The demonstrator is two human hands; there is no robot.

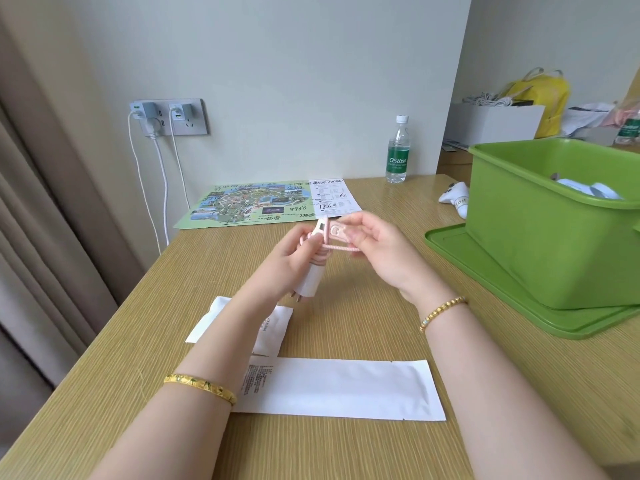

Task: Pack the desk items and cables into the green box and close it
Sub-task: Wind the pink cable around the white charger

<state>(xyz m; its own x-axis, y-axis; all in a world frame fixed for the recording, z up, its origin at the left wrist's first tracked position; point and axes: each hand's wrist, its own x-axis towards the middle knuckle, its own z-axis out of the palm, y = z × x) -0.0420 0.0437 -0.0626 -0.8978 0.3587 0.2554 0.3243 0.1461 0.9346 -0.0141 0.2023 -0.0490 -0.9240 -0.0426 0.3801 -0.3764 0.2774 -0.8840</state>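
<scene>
Over the middle of the wooden desk, my left hand (289, 259) grips a white charger plug (309, 282) with a coiled pink cable (341, 248) bundled against it. My right hand (382, 251) pinches the pink strap tab (338, 232) of that cable close to the left hand's fingers. The green box (540, 237) stands open at the right, on its green lid (491, 271), with white items (588, 190) inside. A white controller-like item (455, 199) lies just left of the box.
Two white flat packets (343, 388) (273, 327) lie on the desk under my forearms. A colourful map sheet (256, 204) and a water bottle (398, 154) sit at the back. Chargers with white cables hang from the wall socket (169, 117).
</scene>
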